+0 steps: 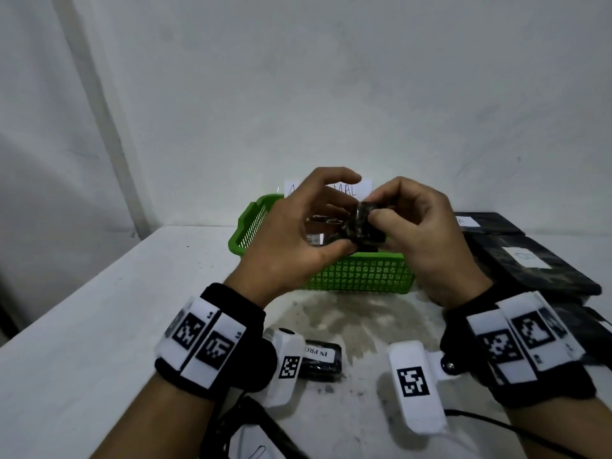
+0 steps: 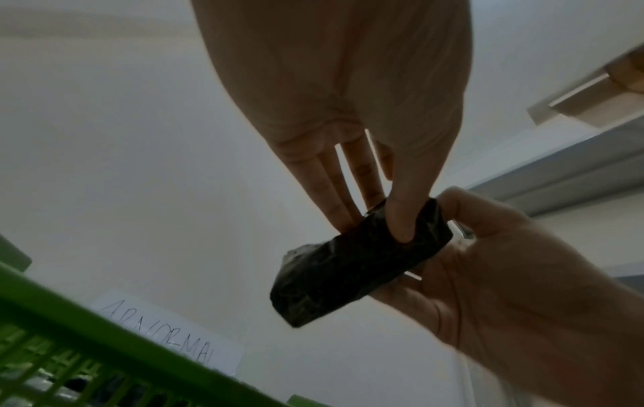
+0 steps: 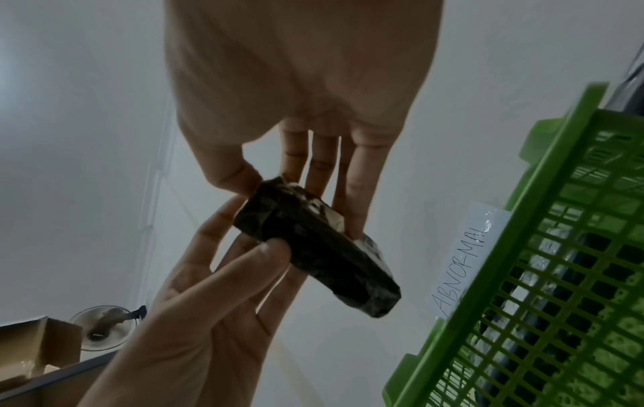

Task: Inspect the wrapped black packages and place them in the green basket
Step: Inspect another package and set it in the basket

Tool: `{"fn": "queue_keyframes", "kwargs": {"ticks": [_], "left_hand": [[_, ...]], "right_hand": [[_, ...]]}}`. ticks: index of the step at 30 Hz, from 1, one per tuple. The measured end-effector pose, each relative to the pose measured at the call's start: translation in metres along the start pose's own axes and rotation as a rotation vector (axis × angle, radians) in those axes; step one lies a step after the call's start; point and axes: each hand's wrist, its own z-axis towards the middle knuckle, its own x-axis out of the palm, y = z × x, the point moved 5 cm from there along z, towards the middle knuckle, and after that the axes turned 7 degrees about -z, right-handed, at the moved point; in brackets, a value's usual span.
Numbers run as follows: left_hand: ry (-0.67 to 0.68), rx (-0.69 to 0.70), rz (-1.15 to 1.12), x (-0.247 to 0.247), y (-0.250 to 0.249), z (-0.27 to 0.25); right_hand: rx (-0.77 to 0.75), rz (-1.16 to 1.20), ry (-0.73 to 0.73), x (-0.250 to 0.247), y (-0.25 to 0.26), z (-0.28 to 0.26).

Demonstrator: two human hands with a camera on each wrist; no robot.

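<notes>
Wrapped black package (image 1: 361, 226) held above the green basket (image 1: 361, 276), pinched between left hand (image 1: 298, 233) and right hand (image 1: 420, 233). Inspection step, likely. Next: release one grip, lower package into basket among those already there.

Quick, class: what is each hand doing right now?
Left hand: grip pinches the wrapped black package.
Right hand: grip pinches the same package, above the green basket.

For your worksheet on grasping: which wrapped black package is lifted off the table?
The small package that both hands pinch above the green basket; the others lie flat.
</notes>
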Motion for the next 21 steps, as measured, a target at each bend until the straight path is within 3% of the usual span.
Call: {"fn": "queue_keyframes", "kwargs": {"ticks": [5, 12, 16, 21], "left_hand": [[0.004, 0.009, 0.037, 0.003, 0.003, 0.000], [-0.121, -0.071, -0.163, -0.001, 0.014, 0.003], [-0.185, -0.108, -0.241, 0.002, 0.025, 0.005], [-0.197, -0.257, -0.419, 0.010, 0.040, 0.021]], "right_hand": [[-0.079, -0.145, -0.081, -0.002, 0.001, 0.000], [0.169, 0.105, 0.082, -0.013, -0.007, 0.001], [0.055, -0.239, 0.185, -0.018, 0.000, 0.001], [0.088, -0.402, 0.390, -0.020, -0.003, 0.000]]}}
